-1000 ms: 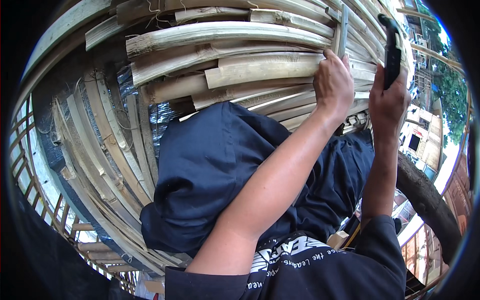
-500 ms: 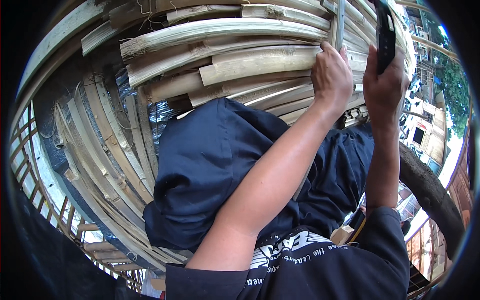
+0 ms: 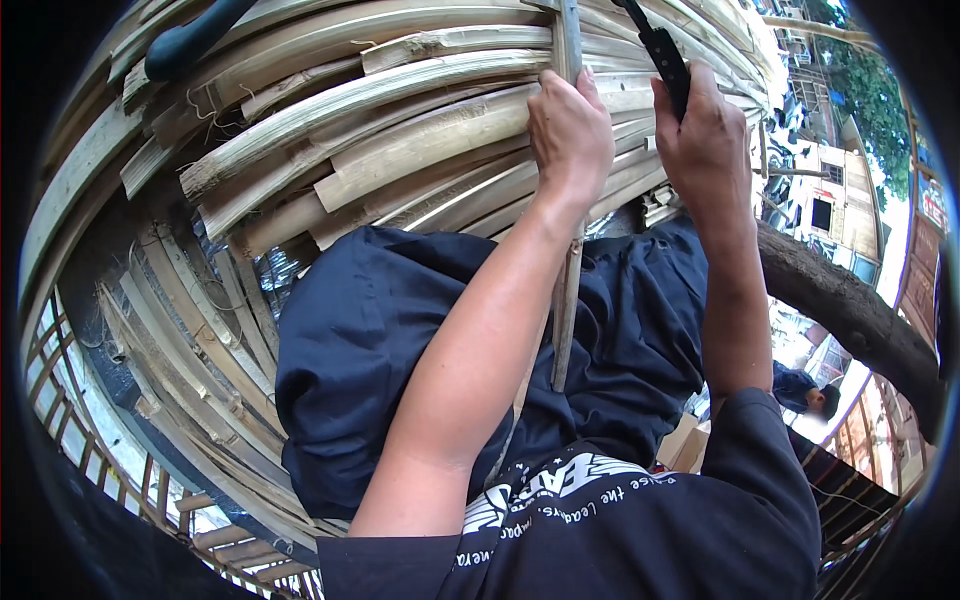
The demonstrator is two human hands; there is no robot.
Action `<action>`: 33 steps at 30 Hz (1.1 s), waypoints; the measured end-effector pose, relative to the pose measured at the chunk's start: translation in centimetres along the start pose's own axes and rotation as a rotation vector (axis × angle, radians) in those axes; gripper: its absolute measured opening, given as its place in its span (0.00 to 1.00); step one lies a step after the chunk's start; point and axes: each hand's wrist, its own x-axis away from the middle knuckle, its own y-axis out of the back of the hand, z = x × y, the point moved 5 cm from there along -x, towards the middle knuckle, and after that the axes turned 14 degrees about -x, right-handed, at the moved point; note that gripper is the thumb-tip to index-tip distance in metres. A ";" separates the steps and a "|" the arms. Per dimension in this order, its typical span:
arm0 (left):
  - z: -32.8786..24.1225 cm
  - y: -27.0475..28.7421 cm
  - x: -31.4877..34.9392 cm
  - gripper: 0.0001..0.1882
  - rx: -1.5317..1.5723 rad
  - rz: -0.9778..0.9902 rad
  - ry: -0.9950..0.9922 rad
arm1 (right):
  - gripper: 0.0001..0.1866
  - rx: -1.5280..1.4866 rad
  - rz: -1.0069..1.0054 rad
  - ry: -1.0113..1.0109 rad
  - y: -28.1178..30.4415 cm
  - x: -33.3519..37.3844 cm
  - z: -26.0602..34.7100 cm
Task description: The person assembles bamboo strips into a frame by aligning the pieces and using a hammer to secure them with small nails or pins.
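Note:
My left hand [image 3: 572, 135] is closed around a long, narrow bamboo strip [image 3: 564, 335]. The strip runs from the top edge down over my lap. To its right, my right hand [image 3: 708, 135] grips a knife by its black riveted handle [image 3: 668, 68]. The handle tilts up and to the left, and most of the blade lies beyond the top edge. Both hands are in front of a large stack of split bamboo pieces [image 3: 440, 135]. Dark blue cloth [image 3: 370, 330] covers my lap below the left forearm.
More bamboo strips [image 3: 205, 330] lie at the left beside a lattice [image 3: 75, 420]. A dark blue rounded thing [image 3: 185, 50] rests over the stack at upper left. A thick log [image 3: 850, 295] slants at the right; beyond it a person [image 3: 800, 390] is partly visible.
The view has shifted, so my hands and the stack appear further left. The knife handle now tilts more to the left. More of the bamboo strip shows over my lap.

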 end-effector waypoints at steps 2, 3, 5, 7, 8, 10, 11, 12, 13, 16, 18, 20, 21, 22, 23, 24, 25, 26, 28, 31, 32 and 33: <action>0.4 -0.1 0.4 0.20 0.002 0.044 0.039 | 0.13 -0.090 0.027 -0.078 0.3 1.9 -2.0; 0.3 0.1 0.7 0.21 0.003 0.073 0.075 | 0.13 -0.147 0.035 -0.112 0.3 3.0 -3.1; 0.3 -0.2 0.4 0.21 -0.039 0.038 0.040 | 0.13 -0.285 -0.002 -0.213 0.2 5.4 -5.8; 0.3 -0.6 0.6 0.22 -0.041 0.058 0.053 | 0.14 -0.319 -0.042 -0.318 0.1 8.1 -8.8; 0.4 -0.5 0.5 0.22 -0.021 0.090 0.080 | 0.14 -0.360 -0.060 -0.350 0.0 9.3 -10.4; 0.8 -0.5 0.1 0.24 -0.023 0.088 0.081 | 0.15 -0.460 -0.094 -0.412 -0.6 11.4 -12.9; 1.3 -0.8 -0.1 0.24 -0.009 0.099 0.081 | 0.15 -0.520 -0.110 -0.441 -0.8 12.1 -13.5; 1.5 -1.2 -0.1 0.25 0.004 0.118 0.079 | 0.15 -0.577 -0.130 -0.477 -0.9 13.0 -14.3; 1.8 -1.5 -0.3 0.25 0.022 0.134 0.074 | 0.16 -0.632 -0.151 -0.508 -1.1 13.5 -15.2; 1.9 -1.9 -0.2 0.24 0.105 0.217 0.104 | 0.16 -0.838 -0.267 -0.491 -4.6 16.6 -19.0; 0.9 -1.7 0.5 0.20 0.221 0.333 0.177 | 0.15 -1.001 -0.319 -0.499 -6.4 17.7 -20.4; 0.8 -1.1 0.6 0.20 0.261 0.358 0.209 | 0.13 -1.234 -0.312 -0.535 -6.6 17.0 -19.4; 0.8 -1.0 0.7 0.19 0.289 0.379 0.227 | 0.13 -1.348 -0.305 -0.556 -6.2 16.6 -18.7; 0.4 -1.0 0.8 0.19 0.340 0.395 0.260 | 0.12 -1.416 -0.301 -0.546 -5.7 16.2 -18.2; 0.5 -0.9 0.8 0.18 0.366 0.413 0.295 | 0.12 -1.428 -0.289 -0.542 -5.4 16.2 -17.9; 0.4 -0.7 0.9 0.18 0.411 0.426 0.327 | 0.12 -1.438 -0.280 -0.531 -5.0 16.2 -17.7; 0.1 -0.6 0.9 0.18 0.456 0.441 0.359 | 0.12 -1.448 -0.272 -0.521 -4.8 16.2 -17.6; -0.2 -0.7 0.9 0.17 0.494 0.450 0.390 | 0.12 -1.483 -0.263 -0.512 -4.6 16.3 -17.6; -0.6 -0.7 0.9 0.17 0.549 0.464 0.417 | 0.13 -1.598 -0.264 -0.566 -4.8 17.1 -17.6; -0.6 -0.8 0.6 0.18 0.531 0.477 0.405 | 0.14 -1.694 -0.277 -0.668 -4.9 17.6 -17.8; -0.5 -0.7 0.7 0.17 0.507 0.451 0.394 | 0.14 -1.702 -0.286 -0.711 -4.9 17.7 -17.9; -0.7 -0.8 0.8 0.17 0.487 0.426 0.383 | 0.14 -1.707 -0.295 -0.754 -5.0 17.8 -18.1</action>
